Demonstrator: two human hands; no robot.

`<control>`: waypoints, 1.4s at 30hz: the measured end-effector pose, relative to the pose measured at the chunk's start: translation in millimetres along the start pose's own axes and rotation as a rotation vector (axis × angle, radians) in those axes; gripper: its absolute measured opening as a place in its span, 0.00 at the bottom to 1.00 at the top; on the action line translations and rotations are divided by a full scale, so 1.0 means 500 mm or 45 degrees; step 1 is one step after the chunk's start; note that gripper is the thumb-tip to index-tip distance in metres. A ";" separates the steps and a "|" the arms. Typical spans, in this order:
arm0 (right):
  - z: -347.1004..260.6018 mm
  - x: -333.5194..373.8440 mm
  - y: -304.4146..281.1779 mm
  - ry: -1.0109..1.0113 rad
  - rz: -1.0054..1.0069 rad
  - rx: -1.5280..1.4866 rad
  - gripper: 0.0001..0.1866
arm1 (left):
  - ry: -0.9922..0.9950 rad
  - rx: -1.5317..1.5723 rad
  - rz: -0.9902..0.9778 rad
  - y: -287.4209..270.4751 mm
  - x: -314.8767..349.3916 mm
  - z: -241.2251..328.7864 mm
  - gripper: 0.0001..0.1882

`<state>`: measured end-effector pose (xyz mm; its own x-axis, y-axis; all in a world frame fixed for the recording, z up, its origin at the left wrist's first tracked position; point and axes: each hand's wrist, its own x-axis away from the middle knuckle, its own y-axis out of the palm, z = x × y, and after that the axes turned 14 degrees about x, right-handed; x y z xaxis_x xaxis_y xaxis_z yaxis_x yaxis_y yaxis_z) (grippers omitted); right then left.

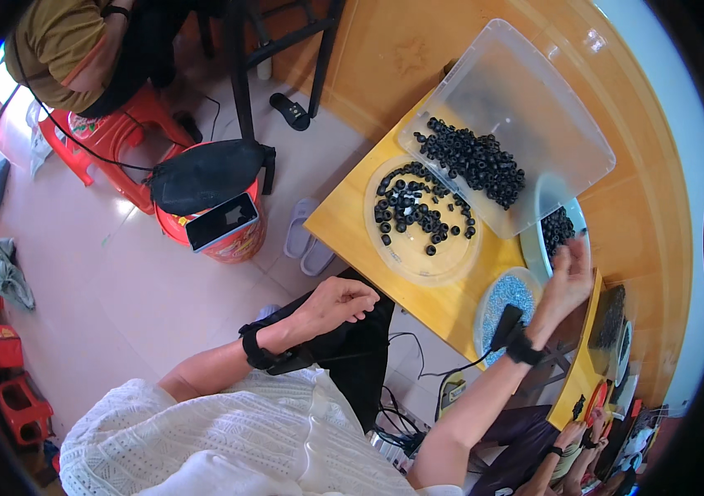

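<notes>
My left hand (340,304) is over my lap, off the table's near edge. Its fingers are curled together, and whatever they may hold is hidden. At the near rim of a pale bowl (536,248) of small black parts (557,231) is my right hand (568,277), its fingers smeared by motion. A round clear tray (385,248) holds scattered black ring-like pieces (430,219) and a few whitish bits. Behind it a translucent plastic bin (525,91) leans tilted, with a heap of black pieces (476,161) in its lower part.
A tub of light-blue beads (507,302) sits on the yellow table (344,207) near my right wrist. Cables (422,368) hang below the table. Left of it stands a red bucket (240,240) with a phone (222,221) on top. Other people sit far left and lower right.
</notes>
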<state>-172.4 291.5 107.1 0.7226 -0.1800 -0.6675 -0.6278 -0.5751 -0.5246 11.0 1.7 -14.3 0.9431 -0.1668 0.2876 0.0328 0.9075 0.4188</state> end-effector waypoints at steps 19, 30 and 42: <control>-0.136 0.272 0.135 0.306 -0.903 -0.362 0.07 | 0.052 0.201 0.036 0.002 0.000 0.009 0.12; -0.232 0.408 0.057 1.057 -1.051 -1.237 0.02 | 0.309 0.274 -0.048 0.004 0.005 0.020 0.12; -0.174 0.256 0.196 -0.262 -0.687 0.060 0.06 | 0.219 0.296 0.076 0.001 0.014 0.036 0.10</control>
<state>-116.2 142.6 16.5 0.8757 0.2908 -0.3854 -0.2016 -0.5052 -0.8391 11.8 -5.9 3.3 0.9839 -0.0303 0.1760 -0.0822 0.7978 0.5972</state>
